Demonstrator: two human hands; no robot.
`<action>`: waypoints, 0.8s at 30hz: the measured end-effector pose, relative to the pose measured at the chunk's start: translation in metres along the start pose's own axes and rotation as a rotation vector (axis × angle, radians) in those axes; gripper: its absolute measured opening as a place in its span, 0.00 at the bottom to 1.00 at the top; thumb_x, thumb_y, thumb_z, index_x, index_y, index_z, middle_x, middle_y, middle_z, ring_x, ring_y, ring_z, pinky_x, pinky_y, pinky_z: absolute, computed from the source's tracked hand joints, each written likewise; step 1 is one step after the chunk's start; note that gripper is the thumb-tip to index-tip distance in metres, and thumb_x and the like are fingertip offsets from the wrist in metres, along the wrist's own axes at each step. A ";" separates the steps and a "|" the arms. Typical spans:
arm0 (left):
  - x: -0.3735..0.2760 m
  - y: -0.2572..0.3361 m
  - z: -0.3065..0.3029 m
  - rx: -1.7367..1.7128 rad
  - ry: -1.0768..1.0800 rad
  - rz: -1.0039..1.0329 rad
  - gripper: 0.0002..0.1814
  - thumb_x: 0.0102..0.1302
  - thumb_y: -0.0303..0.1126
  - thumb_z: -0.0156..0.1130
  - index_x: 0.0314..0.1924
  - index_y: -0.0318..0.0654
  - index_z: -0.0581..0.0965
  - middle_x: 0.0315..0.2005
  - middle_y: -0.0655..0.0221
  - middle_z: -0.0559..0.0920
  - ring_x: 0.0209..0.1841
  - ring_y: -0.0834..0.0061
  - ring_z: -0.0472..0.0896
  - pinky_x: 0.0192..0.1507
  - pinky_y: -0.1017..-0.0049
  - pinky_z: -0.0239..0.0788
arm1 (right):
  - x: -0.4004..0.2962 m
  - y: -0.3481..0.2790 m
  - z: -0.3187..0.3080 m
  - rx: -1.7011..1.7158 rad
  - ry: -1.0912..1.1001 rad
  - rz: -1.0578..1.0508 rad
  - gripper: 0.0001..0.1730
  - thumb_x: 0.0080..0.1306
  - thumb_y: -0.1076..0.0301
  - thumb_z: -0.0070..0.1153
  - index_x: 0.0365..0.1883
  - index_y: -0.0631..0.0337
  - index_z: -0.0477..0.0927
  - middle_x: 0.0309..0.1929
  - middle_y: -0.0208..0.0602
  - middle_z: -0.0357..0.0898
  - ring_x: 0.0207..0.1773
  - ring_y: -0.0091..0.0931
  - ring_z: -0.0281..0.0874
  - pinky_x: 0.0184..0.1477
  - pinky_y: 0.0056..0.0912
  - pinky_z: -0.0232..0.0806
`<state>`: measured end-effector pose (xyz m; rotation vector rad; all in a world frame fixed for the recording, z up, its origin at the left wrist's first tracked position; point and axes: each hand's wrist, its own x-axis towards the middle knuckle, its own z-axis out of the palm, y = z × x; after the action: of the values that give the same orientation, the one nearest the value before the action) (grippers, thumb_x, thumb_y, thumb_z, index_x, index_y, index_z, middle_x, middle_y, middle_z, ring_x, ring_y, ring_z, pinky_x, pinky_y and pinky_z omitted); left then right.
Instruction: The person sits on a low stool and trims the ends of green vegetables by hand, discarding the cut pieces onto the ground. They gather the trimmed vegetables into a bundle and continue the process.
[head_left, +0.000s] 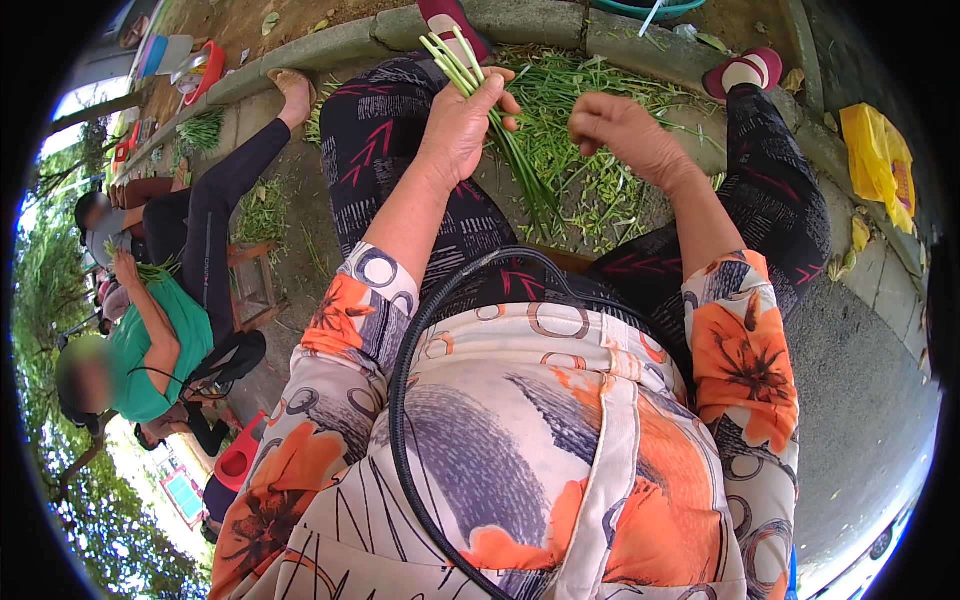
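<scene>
A small bunch of long green stalks with pale ends (525, 169) is held in my left hand (469, 124), the pale ends pointing up past the thumb and the green leaves hanging down between my knees. To the right of it, my right hand (622, 135) is raised with its fingers curled; whether a thin leaf is pinched in them is not plain. Beneath both hands, a heap of loose green leaves and trimmings (592, 180) covers the ground between my feet.
A concrete kerb (337, 46) runs past my feet. Beyond it stands a teal basin (667, 9). At right lies a yellow plastic bag (877, 161). On the left, a seated person in a green shirt (187, 319) holds green stalks, near a wooden stool (251, 281) and a red basin (206, 71).
</scene>
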<state>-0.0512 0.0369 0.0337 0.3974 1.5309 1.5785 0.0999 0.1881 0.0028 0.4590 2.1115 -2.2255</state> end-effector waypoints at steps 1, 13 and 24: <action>0.000 -0.002 0.003 0.041 -0.017 0.015 0.13 0.67 0.36 0.53 0.45 0.34 0.73 0.26 0.68 0.74 0.27 0.78 0.72 0.31 0.78 0.67 | 0.000 -0.002 0.001 -0.236 -0.003 -0.004 0.10 0.65 0.64 0.49 0.29 0.62 0.72 0.26 0.28 0.71 0.31 0.20 0.70 0.35 0.25 0.66; -0.004 -0.005 0.025 0.276 -0.057 0.128 0.11 0.68 0.34 0.49 0.43 0.33 0.73 0.25 0.69 0.76 0.27 0.79 0.74 0.33 0.80 0.66 | 0.006 0.011 0.001 -0.848 0.240 -0.205 0.07 0.61 0.67 0.48 0.35 0.60 0.74 0.33 0.46 0.76 0.39 0.44 0.73 0.42 0.43 0.66; 0.006 0.009 -0.025 -0.074 0.157 0.179 0.12 0.67 0.33 0.52 0.43 0.30 0.72 0.26 0.64 0.74 0.28 0.73 0.72 0.34 0.72 0.68 | -0.004 0.036 -0.039 -0.609 0.585 0.200 0.09 0.55 0.63 0.56 0.26 0.61 0.78 0.28 0.45 0.78 0.35 0.41 0.76 0.39 0.41 0.67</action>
<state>-0.0761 0.0265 0.0351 0.3853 1.5847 1.8367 0.1191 0.2228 -0.0325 1.3017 2.6836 -1.3287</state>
